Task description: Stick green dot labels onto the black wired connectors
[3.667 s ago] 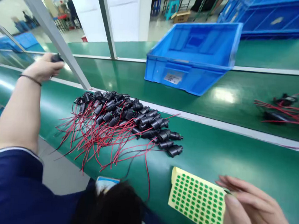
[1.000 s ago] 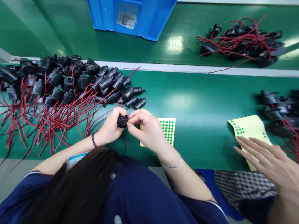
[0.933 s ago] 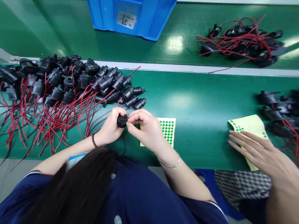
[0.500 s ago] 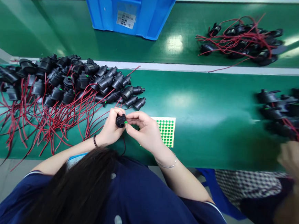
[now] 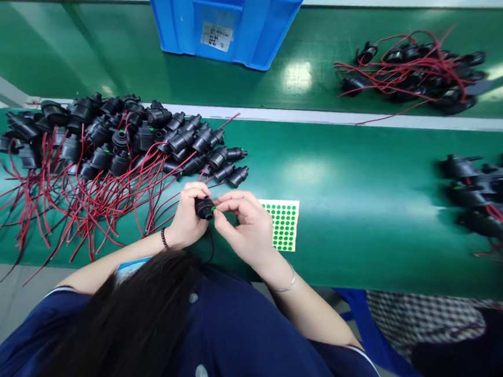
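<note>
My left hand (image 5: 187, 217) grips a small black connector part (image 5: 204, 208) with a dark wire hanging from it, just above the near edge of the green belt (image 5: 353, 220). My right hand (image 5: 245, 226) pinches a green dot sticker (image 5: 212, 208) against the side of that part. A yellow sheet of green dot stickers (image 5: 284, 226) lies flat on the belt, partly under my right hand. To the left, touching distance away, lies a big pile of black parts with red wires (image 5: 101, 153).
A blue crate (image 5: 223, 18) stands on the far belt. A second heap of wired parts (image 5: 417, 74) lies at the far right, a third (image 5: 482, 189) at the right edge. A co-worker's checked clothing (image 5: 419, 323) shows at the lower right.
The co-worker's hand and the yellow sheet at the right have gone out of view. My hands stay together on the part. Earlier my left arm reached far left.
</note>
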`<state>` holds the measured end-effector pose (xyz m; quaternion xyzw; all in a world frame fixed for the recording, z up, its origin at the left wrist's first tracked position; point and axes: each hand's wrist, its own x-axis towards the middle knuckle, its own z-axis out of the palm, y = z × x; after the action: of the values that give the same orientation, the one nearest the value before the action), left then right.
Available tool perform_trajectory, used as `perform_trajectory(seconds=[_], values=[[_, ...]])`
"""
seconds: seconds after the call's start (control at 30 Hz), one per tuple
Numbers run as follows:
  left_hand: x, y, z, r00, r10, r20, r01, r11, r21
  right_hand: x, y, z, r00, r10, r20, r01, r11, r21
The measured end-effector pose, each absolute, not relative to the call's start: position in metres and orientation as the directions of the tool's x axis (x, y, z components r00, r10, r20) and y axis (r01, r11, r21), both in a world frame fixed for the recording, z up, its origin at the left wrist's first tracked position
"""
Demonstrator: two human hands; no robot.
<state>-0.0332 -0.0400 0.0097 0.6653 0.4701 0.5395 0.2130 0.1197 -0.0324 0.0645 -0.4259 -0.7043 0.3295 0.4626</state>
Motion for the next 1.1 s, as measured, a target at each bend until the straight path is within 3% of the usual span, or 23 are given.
perform_trajectory(seconds=[0.43,0.6,0.93,1.1], values=[[-0.039,-0.04,0.007,0.049,0.812,0.582,0.461,-0.535,0.708,0.124,-0.032,0.067,-0.279,0.858,0.432,0.292,0.505,-0.812],[-0.039,-0.041,0.005,-0.006,0.825,0.565,0.488,-0.491,0.722,0.124,-0.033,0.065,-0.242,0.888,0.392,0.226,0.444,-0.867],[-0.042,-0.035,0.014,0.083,0.67,0.738,0.55,-0.648,0.527,0.127,-0.033,0.068,-0.294,0.84,0.457,0.268,0.531,-0.804],[-0.041,-0.036,0.012,0.101,0.673,0.733,0.581,-0.638,0.505,0.132,-0.027,0.072,-0.384,0.815,0.433,0.283,0.551,-0.786]])
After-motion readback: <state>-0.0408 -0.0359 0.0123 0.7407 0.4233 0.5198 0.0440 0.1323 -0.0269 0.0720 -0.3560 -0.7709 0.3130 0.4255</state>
